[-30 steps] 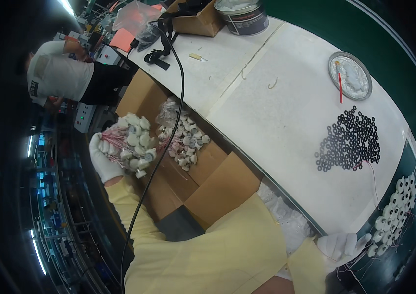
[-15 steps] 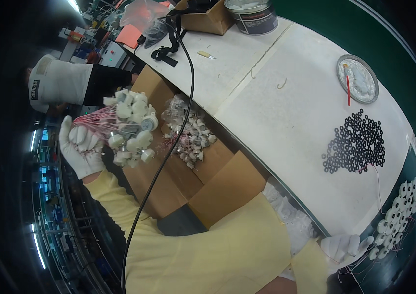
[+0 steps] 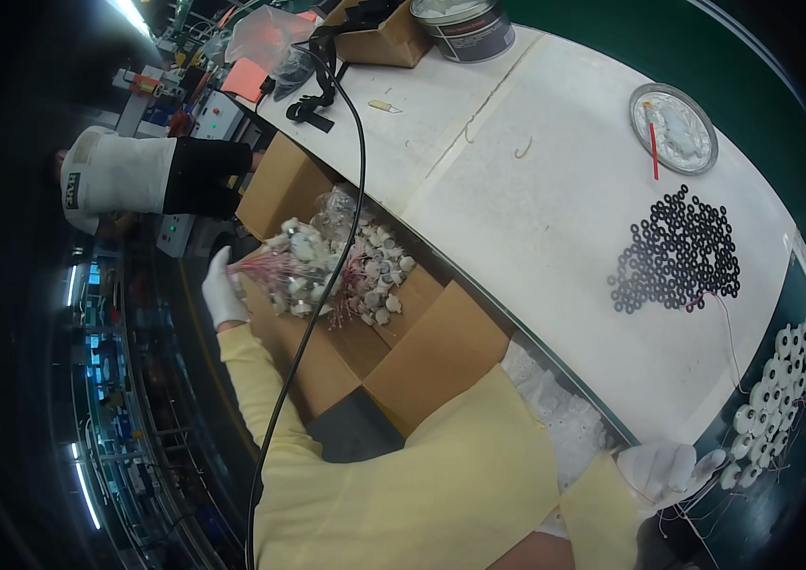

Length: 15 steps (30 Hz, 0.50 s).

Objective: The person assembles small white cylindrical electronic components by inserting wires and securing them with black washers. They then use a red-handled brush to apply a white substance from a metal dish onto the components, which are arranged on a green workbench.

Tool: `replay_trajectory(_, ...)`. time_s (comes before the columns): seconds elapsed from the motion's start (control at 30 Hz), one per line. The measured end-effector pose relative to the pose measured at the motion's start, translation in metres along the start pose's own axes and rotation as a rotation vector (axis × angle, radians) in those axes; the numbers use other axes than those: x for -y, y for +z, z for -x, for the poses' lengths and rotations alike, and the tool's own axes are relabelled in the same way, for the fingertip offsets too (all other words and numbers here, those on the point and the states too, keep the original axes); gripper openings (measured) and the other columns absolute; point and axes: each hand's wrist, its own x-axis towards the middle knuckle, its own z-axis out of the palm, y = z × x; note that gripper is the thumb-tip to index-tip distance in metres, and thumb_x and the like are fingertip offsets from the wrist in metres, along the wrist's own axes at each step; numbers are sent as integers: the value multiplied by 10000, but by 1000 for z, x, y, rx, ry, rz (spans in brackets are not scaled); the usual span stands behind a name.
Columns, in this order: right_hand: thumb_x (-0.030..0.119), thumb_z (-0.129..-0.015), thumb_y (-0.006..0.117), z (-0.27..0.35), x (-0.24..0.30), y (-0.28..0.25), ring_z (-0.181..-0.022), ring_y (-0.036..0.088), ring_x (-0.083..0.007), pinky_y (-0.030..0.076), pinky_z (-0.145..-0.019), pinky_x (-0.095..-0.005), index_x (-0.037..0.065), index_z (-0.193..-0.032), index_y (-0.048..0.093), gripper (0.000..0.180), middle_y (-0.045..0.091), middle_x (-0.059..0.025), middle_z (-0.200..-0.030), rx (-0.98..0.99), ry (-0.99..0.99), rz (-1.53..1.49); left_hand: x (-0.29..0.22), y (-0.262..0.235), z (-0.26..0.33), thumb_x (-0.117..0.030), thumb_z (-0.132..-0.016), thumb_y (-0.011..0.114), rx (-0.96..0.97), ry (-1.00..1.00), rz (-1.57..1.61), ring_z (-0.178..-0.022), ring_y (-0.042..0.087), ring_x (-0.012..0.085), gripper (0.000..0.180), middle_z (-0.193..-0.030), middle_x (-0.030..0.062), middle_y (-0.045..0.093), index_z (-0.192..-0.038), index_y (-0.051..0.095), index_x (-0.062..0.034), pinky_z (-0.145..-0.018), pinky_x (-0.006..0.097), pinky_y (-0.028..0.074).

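My left hand [image 3: 222, 293], in a white glove, grips a bunch of small white round parts [image 3: 300, 275] by their pink-red wires, holding it above an open cardboard box [image 3: 422, 361]. More of the same parts lie in a clear bag [image 3: 369, 275] inside the box. My right hand [image 3: 669, 467], also gloved, rests at the near edge of the white table [image 3: 536, 218], fingers apart, next to a row of white round parts with wires [image 3: 773, 399]. A patch of small black rings [image 3: 678, 252] lies on the table.
A round metal dish with a red stick [image 3: 673, 128] sits at the far side. A grey tin [image 3: 464, 28], a brown box [image 3: 374, 38] and a black cable [image 3: 350, 142] lie at the table's left end. Another person in white and black [image 3: 146, 176] works beyond.
My left hand has carried the wired bunch down and to the right, back over the open box. My right hand stayed at the table edge.
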Motion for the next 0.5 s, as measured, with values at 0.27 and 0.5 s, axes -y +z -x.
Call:
replay_trajectory(0.27, 511, -1048, 238, -1, -4, 1, -264, 323, -123, 308, -346, -267, 68, -789, 562, 606, 450, -61, -388, -15, -26, 73, -179, -73, 1, -120, -950, 586, 25, 504, 646, -370, 220, -1, 90, -526, -103, 267, -990, 621, -48, -329, 187, 161)
replay_trajectory(0.5, 562, -1022, 263, -2, -4, 7, -319, 350, -192, 402, -513, -330, 102, -628, 476, 642, 466, -82, -418, -15, 53, 52, -308, -109, -29, -104, -1000, 444, 281, 876, 502, -521, 330, 4, 263, -600, -77, 336, -1172, 596, 23, -478, 169, 287)
